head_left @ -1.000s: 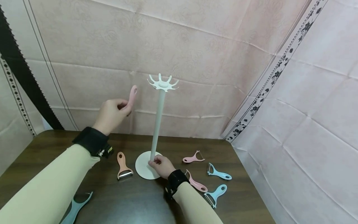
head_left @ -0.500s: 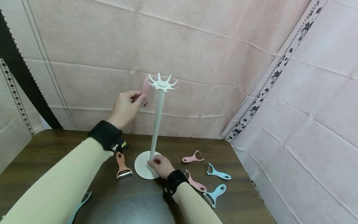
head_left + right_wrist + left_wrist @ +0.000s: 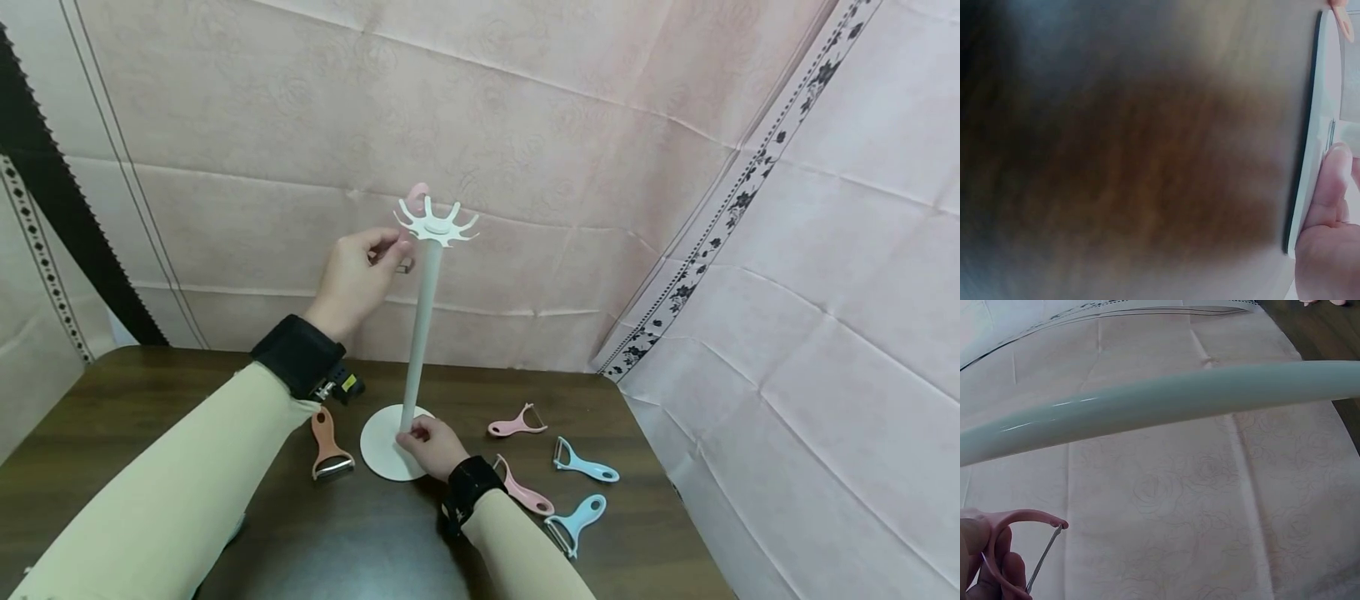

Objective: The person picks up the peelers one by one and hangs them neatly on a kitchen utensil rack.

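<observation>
A stand with a pale green pole [image 3: 423,333], a round white base [image 3: 382,450] and a white crown of upturned hooks [image 3: 437,227] stands upright on the table. My left hand [image 3: 358,271] pinches a pink peeler [image 3: 417,193] by the neck, just left of the crown. The peeler's handle points up behind the hooks, which partly cover it; whether it touches a hook I cannot tell. In the left wrist view its forked head and metal blade [image 3: 1044,557] show beside the fingers. Low on the pole, just above the base, my right hand [image 3: 435,447] grips the stand.
An orange peeler [image 3: 328,446] lies left of the base. To the right are two pink peelers [image 3: 517,423] and two blue ones [image 3: 588,462] on the brown table [image 3: 315,542]. My left sleeve mostly hides another blue peeler. A pale cloth [image 3: 570,125] hangs behind.
My left hand has moved right and up with the pink peeler, bringing its handle from open space to behind the crown's left hooks. The right hand stays on the stand.
</observation>
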